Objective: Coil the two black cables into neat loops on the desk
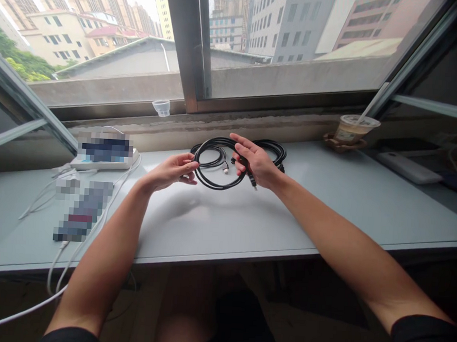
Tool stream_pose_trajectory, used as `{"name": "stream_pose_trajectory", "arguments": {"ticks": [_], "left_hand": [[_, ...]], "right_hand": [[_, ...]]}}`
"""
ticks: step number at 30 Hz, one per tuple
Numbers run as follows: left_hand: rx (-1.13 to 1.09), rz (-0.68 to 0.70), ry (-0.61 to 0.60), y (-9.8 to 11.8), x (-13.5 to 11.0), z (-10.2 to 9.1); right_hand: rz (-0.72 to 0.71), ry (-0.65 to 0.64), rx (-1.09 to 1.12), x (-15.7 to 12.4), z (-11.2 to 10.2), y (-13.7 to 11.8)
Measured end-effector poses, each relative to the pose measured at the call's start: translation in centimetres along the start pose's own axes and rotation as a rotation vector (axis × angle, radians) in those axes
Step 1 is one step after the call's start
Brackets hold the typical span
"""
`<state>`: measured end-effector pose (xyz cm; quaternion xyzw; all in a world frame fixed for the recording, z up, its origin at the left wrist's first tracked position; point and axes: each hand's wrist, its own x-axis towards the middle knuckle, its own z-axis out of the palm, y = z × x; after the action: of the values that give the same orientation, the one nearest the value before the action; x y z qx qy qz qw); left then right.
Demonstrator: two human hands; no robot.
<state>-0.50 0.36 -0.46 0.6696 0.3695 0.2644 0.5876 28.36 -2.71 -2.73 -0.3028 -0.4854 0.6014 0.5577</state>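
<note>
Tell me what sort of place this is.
Likely a home or office workspace high up in a city: a long desk against an open window, tower blocks outside, and a takeaway drink cup.

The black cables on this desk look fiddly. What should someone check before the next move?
1. Black cable free of knots: cannot tell, the loops cross and the hands cover part of them.
2. Left hand at the cable: ok, its fingertips reach the nearer loop.
3. Right hand on the cable: ok, it lies over the loops, with a black plug showing below it.
4. Plastic drink cup apart from the cable: ok, it stands off to the right on a holder.
5. White cords apart from the black cable: ok, they run along the left of the desk.
</note>
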Motion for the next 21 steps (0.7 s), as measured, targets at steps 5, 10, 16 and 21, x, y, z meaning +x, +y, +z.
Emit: {"name": "stream_pose_trajectory", "arguments": {"ticks": [5,10,16,21], "left_hand": [[0.206,-0.057,-0.053,-0.3,0.1,1.2],[0.208,0.113,0.146,-0.6,1.1,4.1],[0.188,0.156,0.283,-0.3,1.6,6.3],[0.173,0.132,0.322,0.2,1.4,6.8]], "right_hand": [[0.037,0.038,-0.13,0.2,0.2,0.7],[0.068,-0.023,-0.271,0.3,0.7,1.8],[0.044,-0.072,-0.332,0.0,1.4,2.5],[0.056,-0.044,-0.3,-0.5,2.1,2.6]]}}
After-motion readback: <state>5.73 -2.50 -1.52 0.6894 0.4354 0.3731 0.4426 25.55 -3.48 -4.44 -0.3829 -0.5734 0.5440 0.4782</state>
